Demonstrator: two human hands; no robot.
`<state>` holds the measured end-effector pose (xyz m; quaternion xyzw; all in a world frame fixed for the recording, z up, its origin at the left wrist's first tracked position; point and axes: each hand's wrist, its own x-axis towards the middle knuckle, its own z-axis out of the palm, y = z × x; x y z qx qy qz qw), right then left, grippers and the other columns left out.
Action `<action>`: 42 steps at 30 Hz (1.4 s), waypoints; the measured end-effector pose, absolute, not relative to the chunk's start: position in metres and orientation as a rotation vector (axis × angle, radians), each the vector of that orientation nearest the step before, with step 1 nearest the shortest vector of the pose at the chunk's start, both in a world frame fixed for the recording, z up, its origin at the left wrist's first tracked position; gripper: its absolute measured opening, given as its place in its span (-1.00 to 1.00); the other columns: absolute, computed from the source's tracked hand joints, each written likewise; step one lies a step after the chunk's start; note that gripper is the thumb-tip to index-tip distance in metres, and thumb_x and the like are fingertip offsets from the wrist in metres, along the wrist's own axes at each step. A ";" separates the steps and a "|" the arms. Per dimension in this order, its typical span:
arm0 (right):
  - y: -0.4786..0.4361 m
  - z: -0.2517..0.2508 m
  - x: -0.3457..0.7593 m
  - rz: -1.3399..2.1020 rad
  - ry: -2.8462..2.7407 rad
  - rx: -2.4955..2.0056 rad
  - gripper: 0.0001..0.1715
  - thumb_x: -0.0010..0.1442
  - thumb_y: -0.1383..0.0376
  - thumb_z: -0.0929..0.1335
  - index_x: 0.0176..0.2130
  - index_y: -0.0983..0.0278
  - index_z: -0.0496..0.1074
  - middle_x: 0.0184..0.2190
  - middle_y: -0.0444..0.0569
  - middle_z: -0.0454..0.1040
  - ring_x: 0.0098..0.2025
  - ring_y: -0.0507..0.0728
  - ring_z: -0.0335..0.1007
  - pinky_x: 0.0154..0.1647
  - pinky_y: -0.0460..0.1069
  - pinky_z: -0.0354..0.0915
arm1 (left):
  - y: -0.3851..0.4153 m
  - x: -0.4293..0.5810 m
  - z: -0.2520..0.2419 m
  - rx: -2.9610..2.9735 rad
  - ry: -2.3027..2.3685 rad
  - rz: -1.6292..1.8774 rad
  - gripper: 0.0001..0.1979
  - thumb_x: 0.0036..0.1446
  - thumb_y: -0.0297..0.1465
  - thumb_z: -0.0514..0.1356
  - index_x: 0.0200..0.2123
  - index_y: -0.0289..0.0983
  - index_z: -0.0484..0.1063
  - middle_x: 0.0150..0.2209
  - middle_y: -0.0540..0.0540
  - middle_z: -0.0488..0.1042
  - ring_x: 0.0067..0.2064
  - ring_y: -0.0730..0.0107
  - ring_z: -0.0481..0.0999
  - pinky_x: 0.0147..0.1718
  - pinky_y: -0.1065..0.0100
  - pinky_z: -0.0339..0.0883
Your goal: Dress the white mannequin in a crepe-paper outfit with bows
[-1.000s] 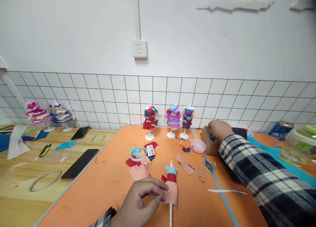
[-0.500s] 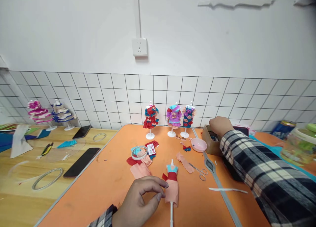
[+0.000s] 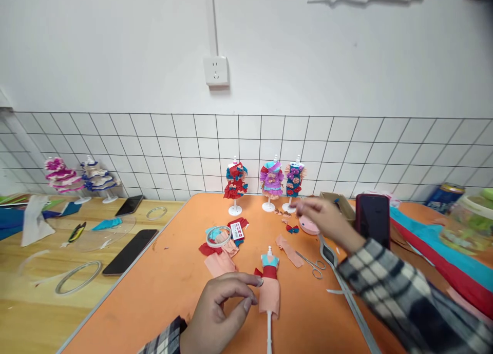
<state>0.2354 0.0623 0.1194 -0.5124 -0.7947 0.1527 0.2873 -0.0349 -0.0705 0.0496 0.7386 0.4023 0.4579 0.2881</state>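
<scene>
My left hand (image 3: 221, 310) is curled beside a small dress form (image 3: 269, 292) on a white stand. The form wears a light blue top, a red waistband and a peach skirt. The thumb meets another fingertip close to the skirt's left side; anything between them is too small to make out. Motion smears my right hand (image 3: 327, 220), which is over the pink dish (image 3: 308, 225), in front of the cardboard box (image 3: 339, 205). Whether its fingers hold anything cannot be seen. Small scissors (image 3: 314, 265) and a peach fabric strip (image 3: 288, 250) lie right of the form.
Three dressed forms, including a red one (image 3: 235, 187), stand along the wall. An embroidery hoop (image 3: 219, 236) rests on fabric scraps (image 3: 221, 264). A phone (image 3: 372, 220) leans at right, near a clear tub (image 3: 468, 223). Another phone (image 3: 131, 251) lies on the wooden table.
My right hand has come out of the cardboard box and moved left and slightly down, over the pink dish, uncovering the phone at right. My left hand stays beside the dress form.
</scene>
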 end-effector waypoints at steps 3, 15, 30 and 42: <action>0.012 0.086 0.197 1.057 -2.071 -0.966 -0.53 0.30 0.00 0.24 -0.11 0.24 0.56 -0.15 0.06 0.58 -0.09 0.19 0.48 -0.07 0.06 0.36 | -0.073 -0.036 0.045 1.944 1.025 1.245 -0.84 0.16 -0.49 0.16 -0.37 -0.21 0.54 -0.15 -0.13 0.61 -0.09 0.26 0.58 -0.06 0.31 0.42; -0.015 0.044 0.177 0.564 -2.064 -0.625 -0.83 0.12 0.21 0.46 -0.21 0.05 0.59 0.00 -0.06 0.49 0.08 0.21 0.28 0.11 0.17 0.23 | -0.072 -0.028 0.035 1.430 0.785 1.243 -0.83 0.15 -0.26 0.28 -0.37 -0.22 0.57 -0.22 -0.12 0.57 -0.25 0.35 0.58 -0.21 0.38 0.48; -0.022 0.044 0.186 1.421 -1.921 -0.439 -0.87 0.03 0.18 0.51 -0.40 0.18 0.61 -0.04 -0.01 0.49 0.01 0.18 0.39 0.14 0.13 0.19 | -0.079 -0.017 0.035 1.594 0.698 1.039 -0.77 0.17 -0.24 0.25 -0.40 -0.27 0.56 -0.22 -0.23 0.57 -0.12 0.17 0.56 -0.12 0.22 0.42; 0.001 0.038 0.211 1.696 -1.359 -0.621 -0.54 0.07 0.04 0.47 -0.06 0.18 0.55 -0.23 -0.02 0.48 -0.43 -0.02 0.28 -0.32 -0.04 0.26 | -0.070 -0.007 0.048 2.021 1.629 0.613 -0.72 0.11 -0.15 0.21 -0.26 -0.25 0.44 -0.22 -0.15 0.51 -0.17 0.14 0.49 -0.18 0.21 0.32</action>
